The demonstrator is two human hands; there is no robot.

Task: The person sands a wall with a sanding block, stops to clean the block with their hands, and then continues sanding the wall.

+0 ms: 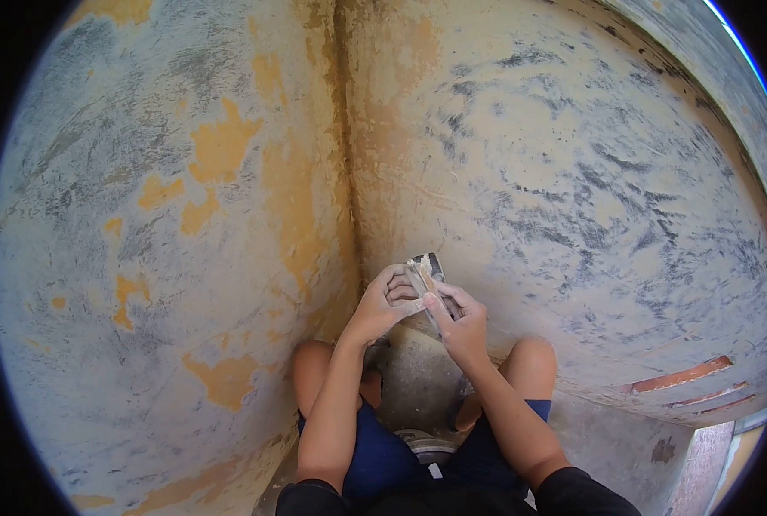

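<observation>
Squatting person, seen from above, facing an inside wall corner [346,172]; both hands are raised together at the centre of the view.

Item 1: scraper [426,268], a small flat metal tool smeared with pale filler. It sits just at 12 o'clock of the two hands, its dark end poking up past the fingertips, close in front of the right-hand wall and near the corner line. Whether it touches the wall cannot be told.

Item 2: left hand [381,308], at 9 o'clock of the scraper. The fingers are curled closed around the tool's lower part and dusted white.

Item 3: right hand [462,331], at 4 o'clock of the scraper. The thumb is pressed along the tool and the fingers are wrapped behind it, narrow and gripping. The two hands touch each other.

Item 4: left wall [168,215], at 9 o'clock, grey-blue skim with yellow-orange patches showing through.

Item 5: right wall [572,198], at 2 o'clock, cream skim with dark grey streaks.

Item 6: exposed bricks [681,374], at 4 o'clock, low on the right wall and well apart from the hands.

Item 7: knees and blue shorts [375,456], at 6 o'clock, under the forearms.

Item 8: floor [413,378], bare grey, between the knees.

Item 9: round pale object [426,443], at 6 o'clock between the thighs, partly hidden; its kind cannot be told.
</observation>
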